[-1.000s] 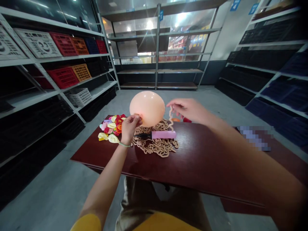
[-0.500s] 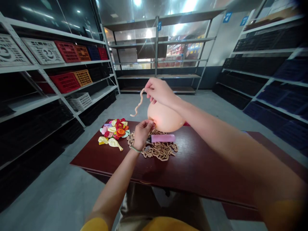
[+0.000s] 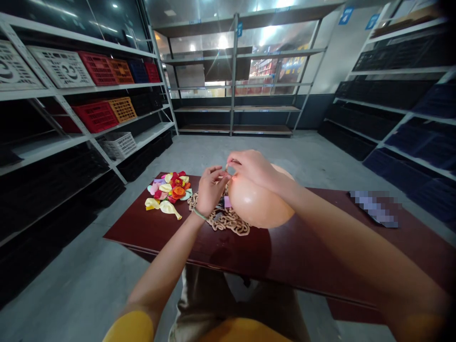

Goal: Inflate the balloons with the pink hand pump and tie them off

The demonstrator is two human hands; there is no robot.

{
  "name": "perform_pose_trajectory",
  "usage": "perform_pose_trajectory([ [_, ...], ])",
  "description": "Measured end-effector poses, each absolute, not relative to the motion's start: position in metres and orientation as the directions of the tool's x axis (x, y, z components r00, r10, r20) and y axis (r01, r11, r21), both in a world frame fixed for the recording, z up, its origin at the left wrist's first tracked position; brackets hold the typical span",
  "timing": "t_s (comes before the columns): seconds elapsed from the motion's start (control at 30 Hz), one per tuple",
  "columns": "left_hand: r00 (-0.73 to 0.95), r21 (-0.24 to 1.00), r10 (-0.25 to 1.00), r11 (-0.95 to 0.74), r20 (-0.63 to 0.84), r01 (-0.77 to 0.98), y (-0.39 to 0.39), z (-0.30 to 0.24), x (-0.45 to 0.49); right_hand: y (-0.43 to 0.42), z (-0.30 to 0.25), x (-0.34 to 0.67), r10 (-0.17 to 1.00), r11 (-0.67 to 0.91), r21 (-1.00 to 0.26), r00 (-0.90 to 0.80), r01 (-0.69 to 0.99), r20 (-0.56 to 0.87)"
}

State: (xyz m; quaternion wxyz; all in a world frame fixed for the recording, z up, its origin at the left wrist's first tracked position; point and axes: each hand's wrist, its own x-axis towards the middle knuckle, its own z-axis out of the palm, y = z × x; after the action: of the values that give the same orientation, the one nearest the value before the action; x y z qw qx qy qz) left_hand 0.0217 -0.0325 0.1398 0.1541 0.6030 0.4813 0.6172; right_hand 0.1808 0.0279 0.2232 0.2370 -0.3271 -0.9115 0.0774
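Note:
An inflated peach balloon (image 3: 261, 209) hangs just over the table, its neck pointing left. My left hand (image 3: 210, 190) pinches the balloon at its neck, thumb and forefinger together. Close above that, my right hand (image 3: 253, 167) has its fingers closed on a tan wavy cord, of which only a small bit shows at the neck. Beneath my hands lies a heap of similar tan cords (image 3: 233, 227). A pink block-like thing with a dark end (image 3: 227, 202) rests on the heap, mostly hidden behind the balloon.
On the dark red table (image 3: 149, 240), a pile of flat coloured balloons (image 3: 174, 187) and pale yellow ones (image 3: 168, 208) lie left. A pixelated flat object (image 3: 377, 209) lies right. Shelves with crates (image 3: 96, 71) flank the room; a rack (image 3: 233, 76) stands behind.
My right hand has come down with the cord to the balloon's neck, beside my left fingers. The balloon sits lower and further right, covering more of the pink thing.

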Motion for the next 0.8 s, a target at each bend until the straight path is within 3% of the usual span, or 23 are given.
perform_pose_trajectory([
  [0.23, 0.121, 0.830, 0.867, -0.498, 0.483, 0.251, -0.023, 0.155, 0.010, 0.025, 0.224, 0.197, 0.614, 0.785, -0.268, -0.642, 0.559, 0.459],
  [0.47, 0.158, 0.846, 0.894, -0.447, 0.419, 0.291, -0.028, 0.165, 0.014, 0.014, 0.225, 0.212, 0.623, 0.779, -0.291, -0.629, 0.556, 0.465],
  [0.7, 0.313, 0.673, 0.840, -0.542, 0.443, 0.504, -0.026, 0.199, 0.009, -0.001, 0.243, 0.224, 0.621, 0.773, -0.248, -0.619, 0.583, 0.482],
  [0.8, 0.332, 0.675, 0.856, -0.517, 0.397, 0.526, -0.025, 0.213, 0.007, -0.004, 0.246, 0.227, 0.625, 0.757, -0.225, -0.579, 0.613, 0.524],
])
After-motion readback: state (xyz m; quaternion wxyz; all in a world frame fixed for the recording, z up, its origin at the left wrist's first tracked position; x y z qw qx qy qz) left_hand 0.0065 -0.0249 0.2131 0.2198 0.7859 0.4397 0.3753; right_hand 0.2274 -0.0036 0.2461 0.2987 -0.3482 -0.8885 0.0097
